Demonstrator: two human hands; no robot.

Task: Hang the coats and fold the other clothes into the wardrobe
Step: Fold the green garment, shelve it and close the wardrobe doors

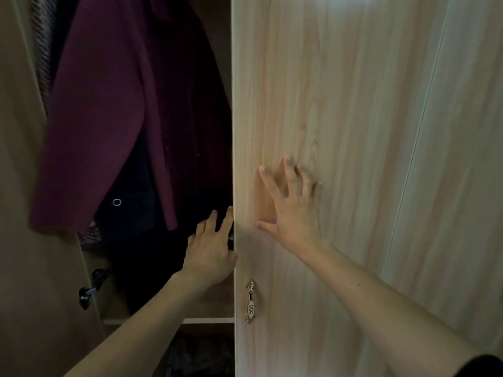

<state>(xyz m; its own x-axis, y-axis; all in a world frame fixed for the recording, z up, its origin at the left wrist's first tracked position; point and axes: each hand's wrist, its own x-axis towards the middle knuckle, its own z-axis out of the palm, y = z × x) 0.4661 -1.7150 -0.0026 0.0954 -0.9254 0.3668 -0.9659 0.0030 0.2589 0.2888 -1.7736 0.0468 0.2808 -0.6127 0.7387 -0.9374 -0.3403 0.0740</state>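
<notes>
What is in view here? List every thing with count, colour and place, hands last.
wardrobe door: 1, pale wood grain, right half of the view
handle: 1, gold with white inset, low near that door's left edge
open door: 1, brownish wood, far left
hinge: 1, black metal, low on the left
maroon coat: 1, dark red, hanging inside
dark garment: 1, near black, under the coat's hem
striped garment: 1, brown stripes, top left
shelf: 1, pale wood, below the hanging clothes
left hand: 1, touching the wardrobe door's left edge
right hand: 1, spread flat on the wardrobe door
</notes>
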